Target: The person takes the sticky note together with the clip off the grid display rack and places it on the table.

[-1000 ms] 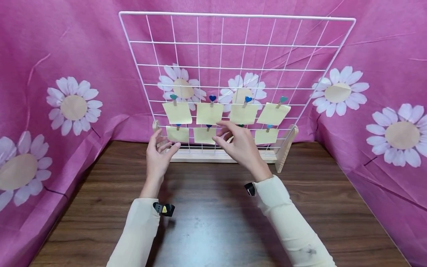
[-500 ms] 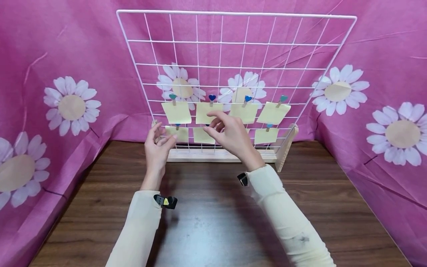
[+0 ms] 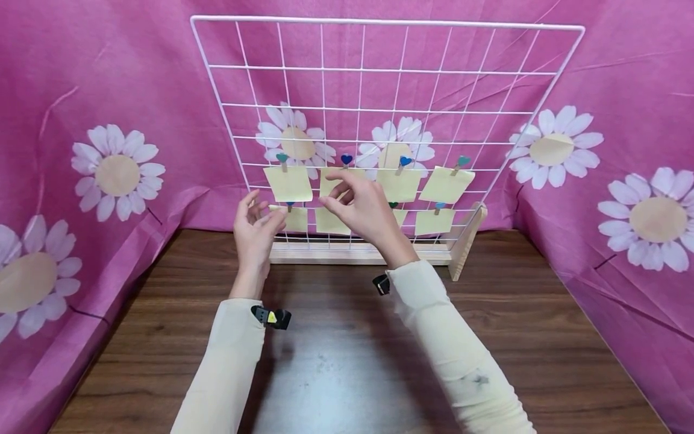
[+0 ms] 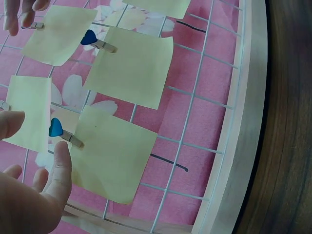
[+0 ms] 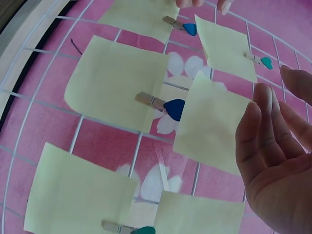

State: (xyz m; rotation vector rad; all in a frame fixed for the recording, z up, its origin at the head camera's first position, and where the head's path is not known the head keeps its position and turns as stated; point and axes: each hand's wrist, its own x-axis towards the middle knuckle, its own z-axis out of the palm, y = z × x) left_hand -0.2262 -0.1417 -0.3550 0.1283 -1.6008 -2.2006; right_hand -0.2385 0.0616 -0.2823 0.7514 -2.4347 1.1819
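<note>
My left hand (image 3: 253, 238) is at the left end of the white wire grid (image 3: 398, 71), beside the lower-left yellow paper note (image 3: 297, 220). Its fingers are relaxed with nothing between them. In the left wrist view its index finger (image 4: 61, 161) points up beside a blue heart clothespin (image 4: 56, 127); contact cannot be told. My right hand (image 3: 360, 208), fingers loosely bent and holding nothing, hovers before the second column of notes and partly hides them. In the right wrist view, a dark blue heart clothespin (image 5: 174, 110) clips a note (image 5: 117, 83) to the left of that hand.
Several yellow notes hang in two rows, such as the upper-right note (image 3: 447, 185), each clipped by a heart clothespin. The grid stands in a wooden base (image 3: 336, 257) on a dark wooden table (image 3: 325, 349). Pink flowered cloth (image 3: 135, 66) surrounds it.
My right hand has moved left and slightly up, from the third column of notes to the second. My left hand has risen a little. The notes stay in place.
</note>
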